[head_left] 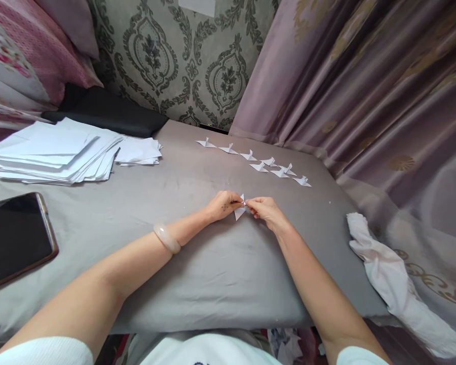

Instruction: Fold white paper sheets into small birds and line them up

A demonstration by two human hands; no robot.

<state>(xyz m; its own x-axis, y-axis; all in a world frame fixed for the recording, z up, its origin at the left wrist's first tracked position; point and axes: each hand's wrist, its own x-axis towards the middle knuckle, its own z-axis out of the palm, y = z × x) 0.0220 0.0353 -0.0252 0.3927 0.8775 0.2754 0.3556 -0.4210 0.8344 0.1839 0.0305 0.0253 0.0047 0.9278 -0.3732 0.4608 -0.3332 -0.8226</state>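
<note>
Above the grey-covered table, a small folded white paper piece (239, 213) is pinched between both my hands. My left hand (225, 205) grips it from the left, fingers closed; a pale bangle (166, 239) circles that wrist. From the right, the closed fingertips of my right hand (266, 210) hold its other side. Two pointed ends stick out, one upward and one downward; the part between my fingers is hidden. Beyond my hands, several folded paper birds (248, 155) stand in a slanting line.
White paper sheets (53, 147) are stacked at the left, beside smaller paper pieces (140, 150). A tablet or phone (17, 238) lies near the left edge. White cloth (391, 276) rests along the right edge, by the purple curtain (349, 76). Black fabric (110, 111) lies at the back left.
</note>
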